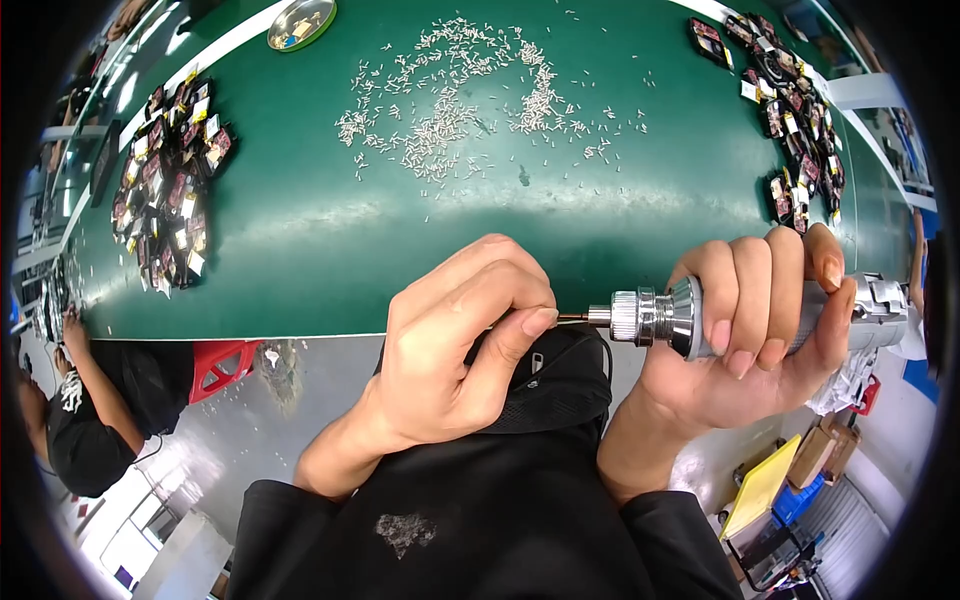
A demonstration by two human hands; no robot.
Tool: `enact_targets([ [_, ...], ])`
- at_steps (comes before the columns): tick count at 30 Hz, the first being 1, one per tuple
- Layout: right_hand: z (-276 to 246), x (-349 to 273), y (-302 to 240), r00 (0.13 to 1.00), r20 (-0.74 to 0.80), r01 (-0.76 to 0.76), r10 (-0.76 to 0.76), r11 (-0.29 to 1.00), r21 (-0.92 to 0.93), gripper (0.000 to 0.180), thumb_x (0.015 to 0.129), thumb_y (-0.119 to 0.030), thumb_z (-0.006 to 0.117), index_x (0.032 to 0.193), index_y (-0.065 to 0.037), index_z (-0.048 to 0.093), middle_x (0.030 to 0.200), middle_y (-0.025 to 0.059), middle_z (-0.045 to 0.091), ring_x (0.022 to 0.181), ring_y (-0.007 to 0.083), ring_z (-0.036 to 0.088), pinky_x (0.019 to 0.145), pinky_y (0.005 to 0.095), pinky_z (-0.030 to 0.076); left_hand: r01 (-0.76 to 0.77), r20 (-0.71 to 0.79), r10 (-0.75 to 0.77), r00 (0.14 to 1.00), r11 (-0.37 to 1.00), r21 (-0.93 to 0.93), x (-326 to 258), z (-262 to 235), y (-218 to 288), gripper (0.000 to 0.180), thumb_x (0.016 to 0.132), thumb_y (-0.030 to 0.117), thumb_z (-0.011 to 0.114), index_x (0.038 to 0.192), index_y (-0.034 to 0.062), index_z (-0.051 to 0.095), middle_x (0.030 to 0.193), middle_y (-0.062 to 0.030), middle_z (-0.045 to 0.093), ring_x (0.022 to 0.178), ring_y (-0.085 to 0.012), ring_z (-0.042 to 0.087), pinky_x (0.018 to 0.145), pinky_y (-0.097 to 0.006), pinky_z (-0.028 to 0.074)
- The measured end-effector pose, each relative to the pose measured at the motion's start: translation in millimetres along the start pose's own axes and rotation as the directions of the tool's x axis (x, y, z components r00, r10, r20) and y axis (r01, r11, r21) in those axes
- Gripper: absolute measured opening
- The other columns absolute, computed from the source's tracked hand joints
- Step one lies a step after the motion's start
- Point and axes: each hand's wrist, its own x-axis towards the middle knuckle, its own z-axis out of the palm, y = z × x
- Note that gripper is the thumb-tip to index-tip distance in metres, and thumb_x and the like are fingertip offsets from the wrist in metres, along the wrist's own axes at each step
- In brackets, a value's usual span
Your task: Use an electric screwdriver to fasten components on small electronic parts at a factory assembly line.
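My right hand (750, 325) is wrapped round a silver-grey electric screwdriver (684, 316), held level above the near table edge with its nose toward the left. From its knurled collar a thin dark bit (573, 317) runs to the fingertips of my left hand (460, 345). There my left thumb and forefinger are pinched together at the bit's end. Whatever else may be between those fingertips is hidden. Beyond my hands, many small silvery screws or pins (440, 130) lie scattered over the green table (300, 260).
Piles of small black devices with white and yellow tags lie at the left (165, 190) and right (800, 120). A round dish (302, 25) stands at the far edge. A black pouch (560, 385) is below my hands. Another person (95, 420) sits at the left near a red stool (222, 365).
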Motion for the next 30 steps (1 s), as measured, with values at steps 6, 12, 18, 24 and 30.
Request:
enact_targets([
  [6,-9,6,1,0.996,-0.073,0.049,-0.045,0.998,0.05,0.013,0.092,-0.017,0.048,0.091,-0.004,0.05,0.051,-0.0043,0.036,0.039,0.0053,0.034,0.047,0.0229,0.034,-0.048,0.027,0.042,0.999,0.958,0.281,18,-15,6,0.021,0.09,0.008,0.049,0.09,-0.0085,0.063,0.083,-0.0149,0.062,0.068,-0.0177,0.056,0.06,-0.025,0.044],
  [12,-32,-9,9,0.947,-0.32,0.025,-0.036,0.999,-0.039,0.013,0.095,-0.02,0.042,0.09,-0.008,0.043,0.05,-0.0032,0.033,0.039,0.0073,0.031,0.044,0.0243,0.034,0.037,-0.164,0.115,0.98,0.702,0.711,85,-105,4,0.013,0.085,0.002,0.057,0.095,-0.0039,0.064,0.086,-0.0092,0.065,0.072,-0.0134,0.059,0.066,-0.024,0.045],
  [18,-39,-24,14,0.936,-0.353,-0.009,0.018,1.0,0.026,0.01,0.093,-0.016,0.044,0.088,-0.008,0.042,0.05,-0.002,0.034,0.039,0.0076,0.032,0.043,0.0246,0.034,-0.015,-0.067,0.207,0.976,0.374,0.927,197,-203,-64,0.028,0.078,0.006,0.065,0.105,-0.0004,0.059,0.103,-0.0152,0.06,0.093,-0.0292,0.059,0.078,-0.035,0.05],
  [24,-44,-27,11,0.956,-0.285,-0.072,0.068,0.997,-0.005,0.01,0.092,-0.016,0.045,0.086,-0.009,0.041,0.05,-0.0009,0.035,0.038,0.0093,0.033,0.042,0.0261,0.035,0.02,-0.037,0.035,0.999,0.387,0.922,243,-207,-114,0.035,0.074,0.011,0.069,0.105,-0.0023,0.061,0.104,-0.0189,0.06,0.101,-0.0337,0.056,0.089,-0.04,0.044],
  [30,-43,-24,8,0.961,-0.256,-0.102,0.1,0.995,0.005,0.01,0.093,-0.015,0.044,0.086,-0.008,0.041,0.05,-0.002,0.034,0.039,0.0079,0.034,0.043,0.0246,0.036,-0.075,0.062,0.045,0.997,0.419,0.905,222,-193,-88,0.033,0.076,0.006,0.066,0.107,-0.0038,0.061,0.106,-0.0177,0.062,0.098,-0.0327,0.057,0.086,-0.037,0.046],
])
